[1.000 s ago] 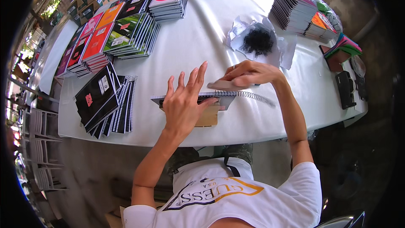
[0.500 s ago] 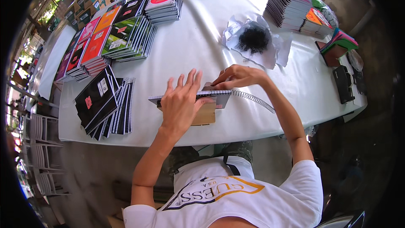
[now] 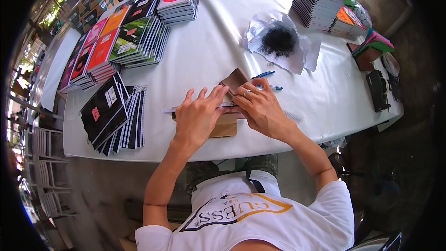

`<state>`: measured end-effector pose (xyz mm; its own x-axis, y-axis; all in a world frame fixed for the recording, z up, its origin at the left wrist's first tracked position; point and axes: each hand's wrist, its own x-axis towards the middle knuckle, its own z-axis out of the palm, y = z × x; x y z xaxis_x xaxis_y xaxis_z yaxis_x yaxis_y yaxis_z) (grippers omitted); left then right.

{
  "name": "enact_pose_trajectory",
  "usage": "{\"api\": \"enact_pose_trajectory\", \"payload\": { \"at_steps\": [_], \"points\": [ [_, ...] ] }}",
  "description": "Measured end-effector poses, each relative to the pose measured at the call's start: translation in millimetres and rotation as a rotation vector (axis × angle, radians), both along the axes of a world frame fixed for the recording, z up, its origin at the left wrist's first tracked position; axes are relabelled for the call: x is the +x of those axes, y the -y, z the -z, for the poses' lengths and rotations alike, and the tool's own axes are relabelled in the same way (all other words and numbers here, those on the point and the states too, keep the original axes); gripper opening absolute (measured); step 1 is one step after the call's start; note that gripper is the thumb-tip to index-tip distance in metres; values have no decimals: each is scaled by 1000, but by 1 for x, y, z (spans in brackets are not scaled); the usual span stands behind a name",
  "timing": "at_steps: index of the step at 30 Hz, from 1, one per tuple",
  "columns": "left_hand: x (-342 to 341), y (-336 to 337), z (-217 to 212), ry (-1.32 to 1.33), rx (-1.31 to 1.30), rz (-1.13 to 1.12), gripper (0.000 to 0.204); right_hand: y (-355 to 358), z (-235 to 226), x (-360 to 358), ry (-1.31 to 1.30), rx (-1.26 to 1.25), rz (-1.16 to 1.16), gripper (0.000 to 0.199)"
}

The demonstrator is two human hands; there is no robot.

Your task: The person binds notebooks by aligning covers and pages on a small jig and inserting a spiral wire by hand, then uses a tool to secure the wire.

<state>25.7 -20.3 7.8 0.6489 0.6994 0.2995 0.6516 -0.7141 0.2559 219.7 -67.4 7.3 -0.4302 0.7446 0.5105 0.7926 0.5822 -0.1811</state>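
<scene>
Left hand (image 3: pixel 195 115) pinches the notebook (image 3: pixel 226 104), which is between the 2 hands near the worktop (image 3: pixel 260 140) edge; right hand (image 3: pixel 261 106) is curled, can't tell on what. I'd keep those page edges flush tbh.

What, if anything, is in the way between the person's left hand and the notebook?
Nothing I can see: the left hand holds the notebook directly, fingers over its far side, thumb on the near side. A brown angular piece shows just beyond the fingertips, but not between that hand and the notebook.
</scene>
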Motion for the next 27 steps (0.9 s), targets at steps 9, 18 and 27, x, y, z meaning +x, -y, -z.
{"api": "enact_pose_trajectory", "payload": {
  "at_steps": [9, 18, 27],
  "points": [
    [-1, 5, -1, 9, 30, -5, 53, 7, 11, -19, -300, 7, 165, 20],
    [-3, 6, 5, 5, 77, -15, 53, 6, -2, -10, -143, -5, 42, 22],
    [-5, 6, 1, 2, 18, 11, 52, 15, 3, -9, -89, 63, 153, 26]
  ]
}}
